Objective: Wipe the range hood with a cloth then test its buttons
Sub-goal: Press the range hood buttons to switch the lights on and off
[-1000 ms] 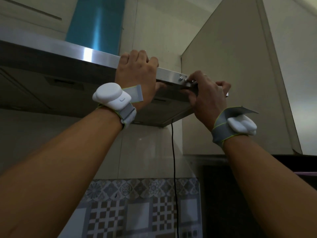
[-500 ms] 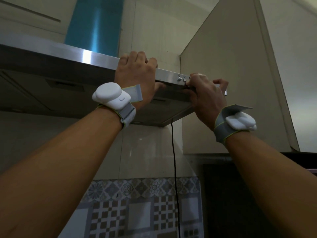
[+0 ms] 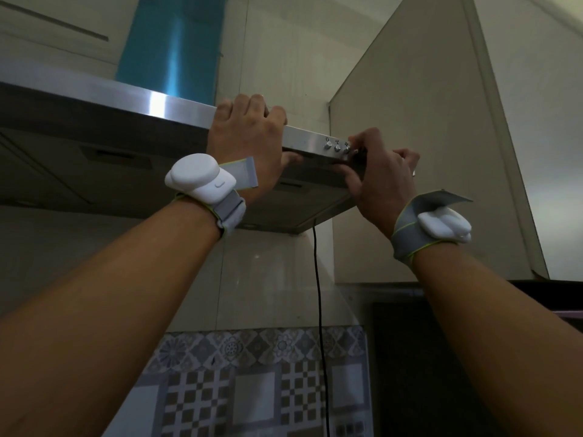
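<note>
Step in hand: the button test, judging by both hands at the control strip; no cloth is in view.
Range hood point(image 3: 132, 99): mounted overhead, its steel front strip running right toward the wall cabinet point(image 3: 410, 137), with a blue-filmed chimney point(image 3: 173, 42) above.
Buttons point(image 3: 337, 149): three round ones show near the strip's right end, each with a symbol over it. Any further one is hidden behind the right hand.
Left hand point(image 3: 246, 143): grips the strip left of the buttons, fingers curled over the top edge, thumb under the lip.
Right hand point(image 3: 383, 184): fingers point(image 3: 369, 140) curled, a fingertip against the strip just right of the visible buttons, thumb braced beneath — a pinch on the strip.
Doing it well: press square on, one button at a time, letting the thumb take the counter-force. Wait for fan or lamp to answer before moving along — and stay off the black cable point(image 3: 317, 279) hanging below the hood's corner.
</note>
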{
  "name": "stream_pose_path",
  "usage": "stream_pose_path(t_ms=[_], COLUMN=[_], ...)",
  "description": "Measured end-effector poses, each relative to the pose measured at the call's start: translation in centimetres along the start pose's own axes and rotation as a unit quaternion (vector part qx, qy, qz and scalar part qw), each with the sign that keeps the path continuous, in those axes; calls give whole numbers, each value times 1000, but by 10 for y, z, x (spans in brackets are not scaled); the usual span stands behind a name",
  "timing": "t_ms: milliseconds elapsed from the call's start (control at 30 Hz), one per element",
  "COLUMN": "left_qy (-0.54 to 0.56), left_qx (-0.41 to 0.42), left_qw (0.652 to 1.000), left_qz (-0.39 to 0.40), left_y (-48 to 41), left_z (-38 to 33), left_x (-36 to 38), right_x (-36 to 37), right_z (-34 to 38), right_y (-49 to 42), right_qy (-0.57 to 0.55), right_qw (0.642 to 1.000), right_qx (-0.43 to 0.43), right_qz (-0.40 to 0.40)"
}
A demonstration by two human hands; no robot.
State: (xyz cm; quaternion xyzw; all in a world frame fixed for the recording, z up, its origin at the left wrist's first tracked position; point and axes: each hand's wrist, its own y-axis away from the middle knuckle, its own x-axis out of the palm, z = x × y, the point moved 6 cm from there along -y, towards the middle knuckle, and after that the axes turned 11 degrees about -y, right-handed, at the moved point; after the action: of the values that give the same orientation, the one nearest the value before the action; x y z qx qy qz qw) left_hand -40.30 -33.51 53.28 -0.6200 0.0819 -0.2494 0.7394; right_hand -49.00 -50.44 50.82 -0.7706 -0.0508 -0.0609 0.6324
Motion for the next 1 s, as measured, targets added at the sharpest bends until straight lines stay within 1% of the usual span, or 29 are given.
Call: stream_pose_path(t_ms=[200, 333, 833, 1000], left_qy=[7, 5, 5, -9], left_qx=[-2, -4, -7, -2], left_qw=[1000, 1000, 1000, 1000], left_qz=[0, 5, -7, 2], left_y=[-1, -1, 1, 0], left_z=[1, 1, 1, 0], left_x=[0, 0, -4, -3], right_x=[-1, -2, 0, 1], right_z=[3, 5, 5, 4], right_y=[1, 1, 0, 1], right_qy=[6, -15, 1, 2], right_qw=[1000, 1000, 1000, 1000], right_qx=[3, 9, -5, -5], right_qz=[-15, -13, -7, -10])
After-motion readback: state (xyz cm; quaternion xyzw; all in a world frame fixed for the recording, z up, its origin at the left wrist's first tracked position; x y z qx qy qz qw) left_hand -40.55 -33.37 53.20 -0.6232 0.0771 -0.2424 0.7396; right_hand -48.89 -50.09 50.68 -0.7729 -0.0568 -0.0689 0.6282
